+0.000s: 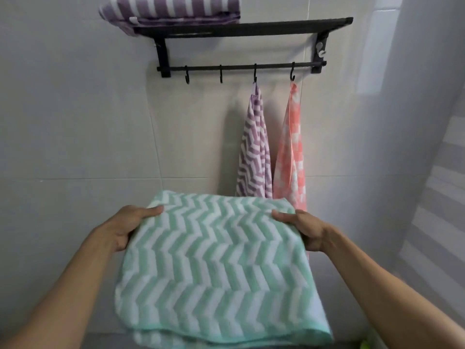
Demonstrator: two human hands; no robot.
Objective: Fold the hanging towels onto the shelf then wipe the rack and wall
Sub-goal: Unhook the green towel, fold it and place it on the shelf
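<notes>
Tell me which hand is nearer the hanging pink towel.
Right. The right hand grips the green towel just below the pink towel; the left hand grips its far edge.

Soft even daylight, faint shadows beside hanging towels [271, 147], wide-angle edge bending, slight blur

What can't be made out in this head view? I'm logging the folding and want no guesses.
- Fingers of the left hand and right hand: under the green-and-white zigzag towel; only the thumbs show.
- Folded purple striped towel on the black metal rack: top cut off by the frame edge.
- Lower end of the pink checked hanging towel: behind the green towel.
- Small green object: cut off at the bottom edge, unidentifiable.
</notes>
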